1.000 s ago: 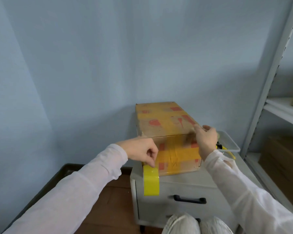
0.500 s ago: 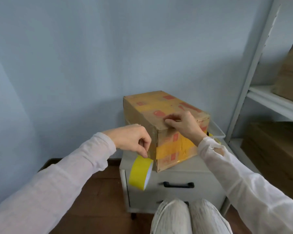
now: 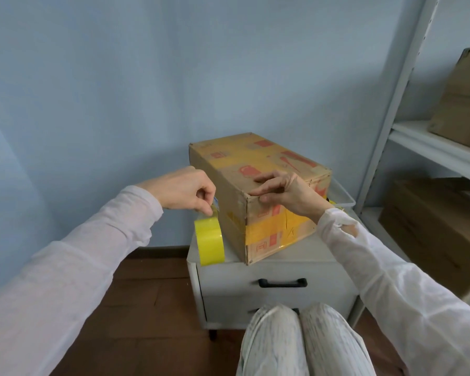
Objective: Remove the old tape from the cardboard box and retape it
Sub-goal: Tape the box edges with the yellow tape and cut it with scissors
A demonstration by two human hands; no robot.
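Standing on a white drawer cabinet [image 3: 277, 270], the cardboard box [image 3: 234, 185] is seen set at an angle, one corner turned toward the viewer. Red print is noted on its top and sides. A band of yellow tape [image 3: 272, 229] is wrapped across the near end face and round onto the left side.

Left hand [image 3: 185, 191]: fingers curled, thumb and forefinger pinched on the loose end of tape just above the yellow tape roll [image 3: 209, 240]. The roll is held upright on edge, just beside the box's left side, at the cabinet's left front corner. Whether it is resting on the cabinet top cannot be told.

Right hand [image 3: 285, 194]: laid over the box's near top corner, fingers bent. Fingertips are pressed on the top panel and the thumb is set on the end face, so the edge is gripped between them.

A black handle [image 3: 282, 282] is fixed on the upper drawer. A clear plastic tray [image 3: 346, 199] is partly hidden behind the box. A white metal shelf unit [image 3: 391, 104] is placed to the right, with brown boxes [image 3: 461, 104] stored on it. Two knees [image 3: 296, 343] in pale trousers are seen in front of the cabinet, above a brown floor [image 3: 152, 294].
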